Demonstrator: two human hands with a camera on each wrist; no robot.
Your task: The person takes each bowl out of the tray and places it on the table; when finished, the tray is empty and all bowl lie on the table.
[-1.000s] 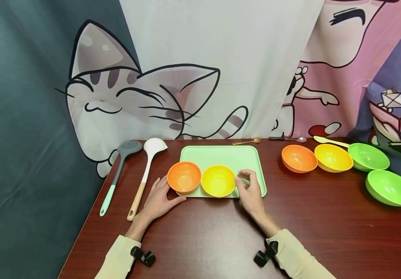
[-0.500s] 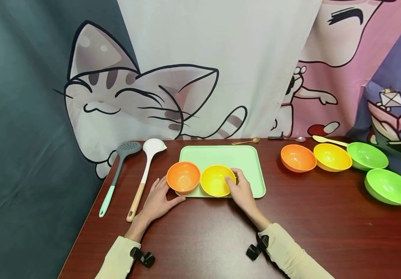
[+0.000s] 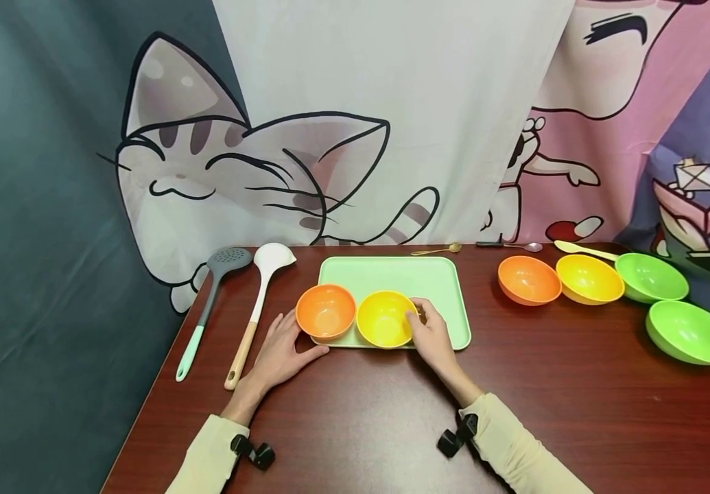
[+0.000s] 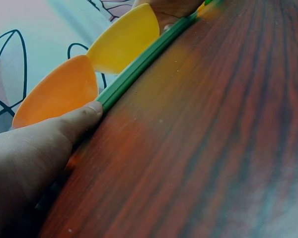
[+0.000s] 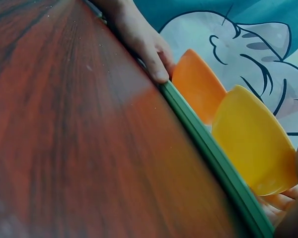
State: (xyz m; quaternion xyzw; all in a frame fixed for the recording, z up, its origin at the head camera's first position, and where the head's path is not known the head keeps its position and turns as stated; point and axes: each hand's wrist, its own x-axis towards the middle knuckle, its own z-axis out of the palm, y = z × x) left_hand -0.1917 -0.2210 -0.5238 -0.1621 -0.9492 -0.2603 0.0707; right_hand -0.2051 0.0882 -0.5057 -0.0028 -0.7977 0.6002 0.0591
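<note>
Dark tabletop (image 3: 577,405): left hand (image 3: 277,357) bracing tray (image 3: 447,288) edge, fingers relaxed; right hand (image 3: 431,336) gripping yellow bowl (image 3: 382,319), steadying it.

A dark grey slotted spoon with a mint-green handle (image 3: 209,302) is lying at the left of the dark red wooden table (image 3: 577,412), just beside a white ladle with a wooden handle (image 3: 256,309). At the right, an orange plastic bowl (image 3: 529,280), a yellow plastic bowl (image 3: 589,278) and a green plastic bowl (image 3: 651,277) are sitting in a row, with a second green plastic bowl (image 3: 691,332) nearer. A small gold spoon (image 3: 436,250), a silver spoon (image 3: 510,245) and a pale yellow spoon (image 3: 583,250) are lying along the far edge. A cartoon cat curtain (image 3: 256,171) is hanging behind.
</note>
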